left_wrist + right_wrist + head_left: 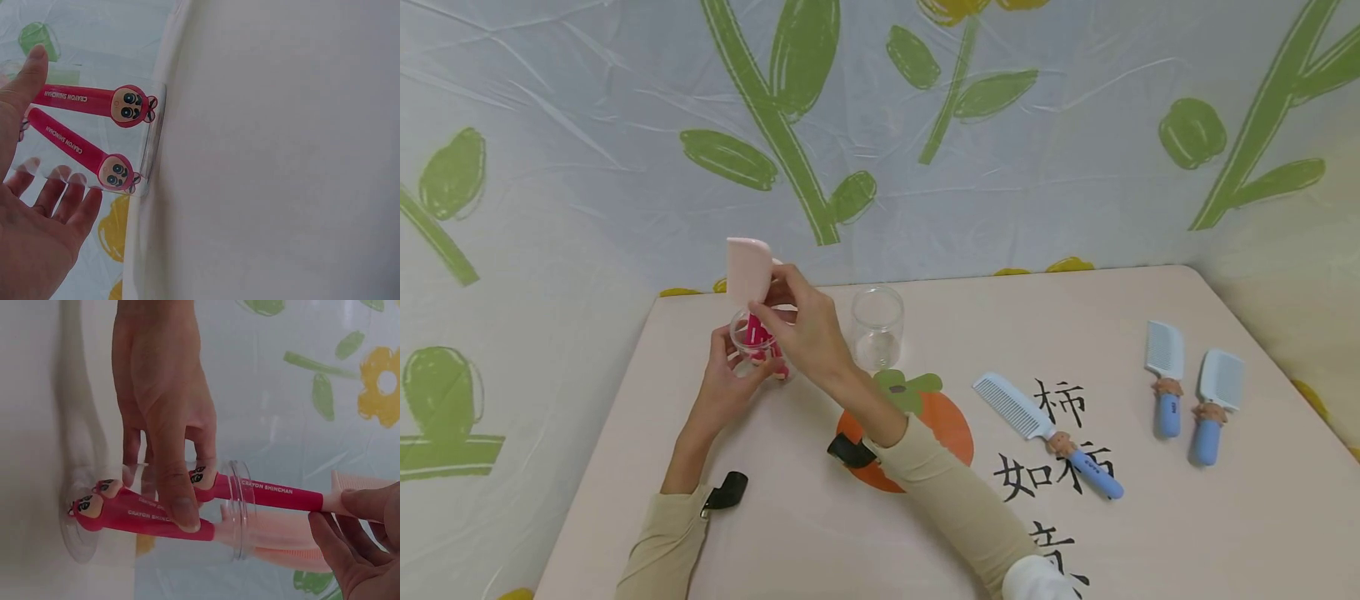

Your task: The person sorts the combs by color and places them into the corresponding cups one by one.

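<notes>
Here, a pink comb (pixel 749 271) is upright, with its red handle partly inside a clear jar (pixel 100 132) and its head above the rim. The right hand (pixel 808 329) pinches this comb near the place where the handle meets the head, between the thumb and the fingers. The left hand (pixel 730 387) is wrapped around the side of the jar, its thumb on one side and its fingers on the other. Inside the jar there are also two other pink combs (pixel 290 559), whose red handles reach lower, down to the bottom, while their heads come out over the rim. The jar is at the far left part of the counter (pixel 1075 325). To the right of it, close to the right hand, stands a second clear jar (pixel 877 329). Nearer to the person, an orange fruit picture (pixel 951 433) is printed on the counter, partly behind the right arm. Farther right, one blue comb (pixel 1015 407) lies aslant over black characters (pixel 1060 402), and two more blue combs (pixel 1165 350) lie side by side near the right edge.
</notes>
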A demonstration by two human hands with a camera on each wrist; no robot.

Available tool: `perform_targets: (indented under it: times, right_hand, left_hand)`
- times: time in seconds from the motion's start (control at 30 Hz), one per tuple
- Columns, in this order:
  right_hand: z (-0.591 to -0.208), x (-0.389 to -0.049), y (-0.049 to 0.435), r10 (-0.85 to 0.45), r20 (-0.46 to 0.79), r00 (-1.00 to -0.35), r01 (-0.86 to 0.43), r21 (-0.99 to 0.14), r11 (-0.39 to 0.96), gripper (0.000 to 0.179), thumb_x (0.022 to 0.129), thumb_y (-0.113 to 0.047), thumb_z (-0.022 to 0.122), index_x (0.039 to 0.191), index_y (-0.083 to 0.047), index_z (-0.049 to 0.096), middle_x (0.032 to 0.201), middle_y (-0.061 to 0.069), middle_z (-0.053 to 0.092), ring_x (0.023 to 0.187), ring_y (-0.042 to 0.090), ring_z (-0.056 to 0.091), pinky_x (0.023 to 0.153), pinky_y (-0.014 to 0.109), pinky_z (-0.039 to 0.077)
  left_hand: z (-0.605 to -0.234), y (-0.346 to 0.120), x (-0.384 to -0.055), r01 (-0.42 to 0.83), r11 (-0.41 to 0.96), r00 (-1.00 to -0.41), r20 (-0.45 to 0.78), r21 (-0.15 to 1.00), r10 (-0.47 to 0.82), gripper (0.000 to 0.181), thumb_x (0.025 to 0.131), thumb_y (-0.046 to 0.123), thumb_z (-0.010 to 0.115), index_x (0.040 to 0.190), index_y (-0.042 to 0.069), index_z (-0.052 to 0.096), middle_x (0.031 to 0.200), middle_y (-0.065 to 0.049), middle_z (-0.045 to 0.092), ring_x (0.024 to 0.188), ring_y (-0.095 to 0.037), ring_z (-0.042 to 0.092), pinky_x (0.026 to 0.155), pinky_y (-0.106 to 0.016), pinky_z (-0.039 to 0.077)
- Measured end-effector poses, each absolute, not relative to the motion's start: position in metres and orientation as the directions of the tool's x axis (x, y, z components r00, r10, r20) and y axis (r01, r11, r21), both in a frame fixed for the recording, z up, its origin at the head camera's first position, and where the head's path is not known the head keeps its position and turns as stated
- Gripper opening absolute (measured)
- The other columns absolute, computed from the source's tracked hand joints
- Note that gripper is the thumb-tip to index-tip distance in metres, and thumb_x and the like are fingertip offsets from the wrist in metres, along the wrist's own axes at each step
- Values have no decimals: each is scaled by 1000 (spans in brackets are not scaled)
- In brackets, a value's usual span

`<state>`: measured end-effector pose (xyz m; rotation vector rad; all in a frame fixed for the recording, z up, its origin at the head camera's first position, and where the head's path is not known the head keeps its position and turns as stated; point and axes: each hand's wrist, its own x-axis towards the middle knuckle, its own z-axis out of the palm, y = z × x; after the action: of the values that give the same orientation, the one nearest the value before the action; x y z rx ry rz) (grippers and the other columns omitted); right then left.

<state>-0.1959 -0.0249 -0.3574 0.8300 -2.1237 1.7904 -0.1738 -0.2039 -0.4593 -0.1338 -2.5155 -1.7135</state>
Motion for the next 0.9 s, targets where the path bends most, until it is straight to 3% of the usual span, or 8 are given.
perform_targets:
  times: [0.4, 0.6, 0.9]
  right_hand:
    - [-369, -198, -25, -317, 477, -820, -545, -820, 175, 33, 95, -4, 74, 124, 0, 58, 110, 15, 73, 102, 22, 72, 88, 19, 56]
    - [-371, -199, -26, -364, 452, -814, -546, -809, 218, 30, 97, -6, 71, 123, -1, 59, 110, 13, 73, 102, 22, 71, 91, 21, 56]
    - [-375, -201, -25, -396, 424, -815, -535, -812, 232, 31, 97, -7, 71, 125, 2, 59, 111, 14, 72, 100, 23, 70, 92, 23, 56]
  left_hand:
    - [-459, -201, -175, 150, 366, -988, 148, 919, 36, 83, 91, 21, 81, 150, 8, 24, 149, -16, 38, 137, -34, 35, 117, -64, 29]
    - [-457, -201, -175, 150, 352, -988, 148, 924, 34, 80, 91, 16, 81, 148, 6, 26, 142, -17, 40, 133, -34, 37, 117, -64, 29]
    - [-459, -205, -175, 140, 366, -990, 139, 920, 30, 81, 91, 22, 81, 147, 6, 25, 141, -20, 39, 134, -36, 37, 117, -64, 29]
